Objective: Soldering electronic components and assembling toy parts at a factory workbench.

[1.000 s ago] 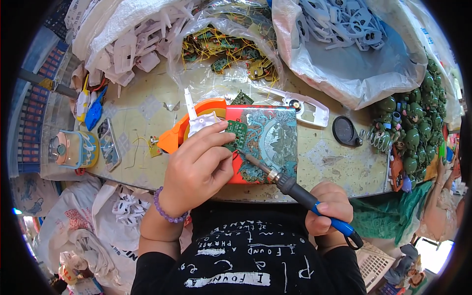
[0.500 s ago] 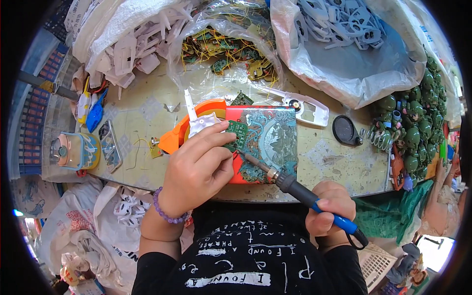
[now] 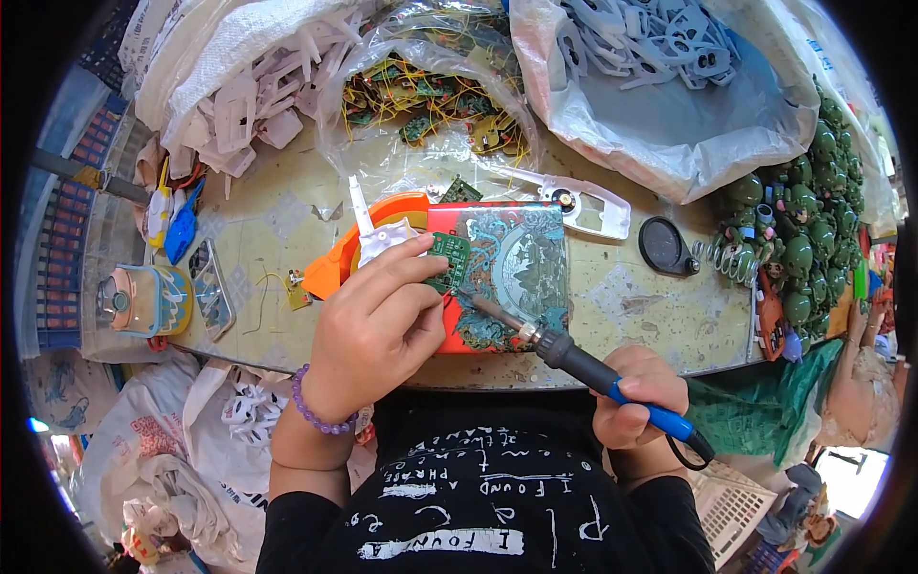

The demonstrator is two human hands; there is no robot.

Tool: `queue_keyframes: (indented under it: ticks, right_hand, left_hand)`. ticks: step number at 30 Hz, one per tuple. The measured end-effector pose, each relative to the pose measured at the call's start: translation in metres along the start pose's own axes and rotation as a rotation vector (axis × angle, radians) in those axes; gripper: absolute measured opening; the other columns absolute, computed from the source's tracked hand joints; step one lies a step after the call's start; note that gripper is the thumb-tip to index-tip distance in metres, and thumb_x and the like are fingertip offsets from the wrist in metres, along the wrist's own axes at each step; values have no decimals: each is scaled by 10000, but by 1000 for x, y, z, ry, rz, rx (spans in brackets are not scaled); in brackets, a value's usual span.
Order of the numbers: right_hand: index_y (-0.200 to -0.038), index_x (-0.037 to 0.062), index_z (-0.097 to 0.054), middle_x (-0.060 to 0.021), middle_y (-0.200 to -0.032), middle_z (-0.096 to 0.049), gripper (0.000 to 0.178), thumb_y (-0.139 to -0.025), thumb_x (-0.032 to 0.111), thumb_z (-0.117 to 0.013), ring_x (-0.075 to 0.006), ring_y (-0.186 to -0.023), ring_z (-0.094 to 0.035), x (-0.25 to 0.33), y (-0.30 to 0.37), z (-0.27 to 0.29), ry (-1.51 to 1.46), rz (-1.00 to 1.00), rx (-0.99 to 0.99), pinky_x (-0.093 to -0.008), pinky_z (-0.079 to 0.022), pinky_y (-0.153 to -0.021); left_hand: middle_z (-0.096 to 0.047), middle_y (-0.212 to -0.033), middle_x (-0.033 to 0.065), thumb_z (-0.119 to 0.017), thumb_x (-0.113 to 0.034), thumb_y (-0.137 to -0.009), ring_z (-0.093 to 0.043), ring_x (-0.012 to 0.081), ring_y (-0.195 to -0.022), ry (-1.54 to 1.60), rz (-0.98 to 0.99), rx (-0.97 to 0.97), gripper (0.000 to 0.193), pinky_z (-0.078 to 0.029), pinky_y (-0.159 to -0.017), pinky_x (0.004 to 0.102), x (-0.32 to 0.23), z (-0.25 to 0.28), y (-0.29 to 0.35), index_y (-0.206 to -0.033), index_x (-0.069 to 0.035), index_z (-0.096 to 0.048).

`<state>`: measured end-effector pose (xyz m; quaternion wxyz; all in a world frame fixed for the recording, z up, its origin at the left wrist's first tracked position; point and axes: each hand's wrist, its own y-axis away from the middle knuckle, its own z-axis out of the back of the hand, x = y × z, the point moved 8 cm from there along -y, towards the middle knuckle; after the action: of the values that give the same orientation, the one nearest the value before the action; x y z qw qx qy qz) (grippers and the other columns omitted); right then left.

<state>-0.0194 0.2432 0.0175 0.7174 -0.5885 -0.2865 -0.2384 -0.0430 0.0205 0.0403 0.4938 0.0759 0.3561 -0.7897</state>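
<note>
My left hand (image 3: 375, 311), with a purple bead bracelet at the wrist, pinches a small green circuit board (image 3: 451, 256) by its left side. The board is held over a red box (image 3: 442, 342) with a blue-grey patterned top. From the right, my right hand (image 3: 639, 400) grips a soldering iron (image 3: 579, 365) by its blue and black handle. Its metal tip points up-left, just right of the board's lower edge, with a small gap. Beyond my left fingers, a white plastic shell (image 3: 382, 236) with a stem rests against a curved orange plastic piece (image 3: 330, 275).
Behind are a clear bag of wired boards (image 3: 416, 96), a pile of white plastic parts (image 3: 239, 110) and a white sack (image 3: 660, 163) of similar parts. A white frame (image 3: 598, 212) and black oval piece (image 3: 666, 247) lie right. Green figures (image 3: 803, 239) crowd the right edge.
The iron's tip has drawn slightly right, away from the circuit board. My left hand still pinches the board. The whole view has shifted a little.
</note>
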Motion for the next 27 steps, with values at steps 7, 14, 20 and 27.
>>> queue_keyframes:
  ticks: [7,14,20,27]
  right_hand:
    - [-1003,44,-496,-54,-687,-520,326,-942,356,-568,-149,-492,-513,1,-3,-4,-32,35,5,-273,-436,-469]
    - [-983,35,-501,-57,-677,-527,315,-936,338,-578,-154,-484,-506,-2,-1,-5,-36,43,-3,-281,-432,-467]
    - [-955,22,-493,-59,-643,-517,308,-927,313,-589,-159,-471,-488,0,-1,-5,-31,106,5,-286,-400,-451]
    - [-947,19,-491,-59,-639,-517,307,-928,312,-582,-165,-469,-482,1,-1,-5,-30,108,-12,-292,-393,-449]
  left_hand:
    - [-679,-977,119,-669,57,-682,-637,325,-1065,-8,1,-6,115,-529,-841,387,-1,0,0,-740,-10,-597]
    - [-678,-976,120,-670,55,-683,-637,327,-1065,-2,6,0,114,-532,-828,387,1,0,-1,-741,-11,-597]
    - [-677,-981,122,-671,51,-688,-635,332,-1066,13,-2,4,118,-531,-831,391,1,0,-1,-756,-12,-598]
    - [-676,-981,123,-671,51,-692,-633,335,-1070,23,1,5,121,-526,-842,392,1,0,0,-766,-12,-598]
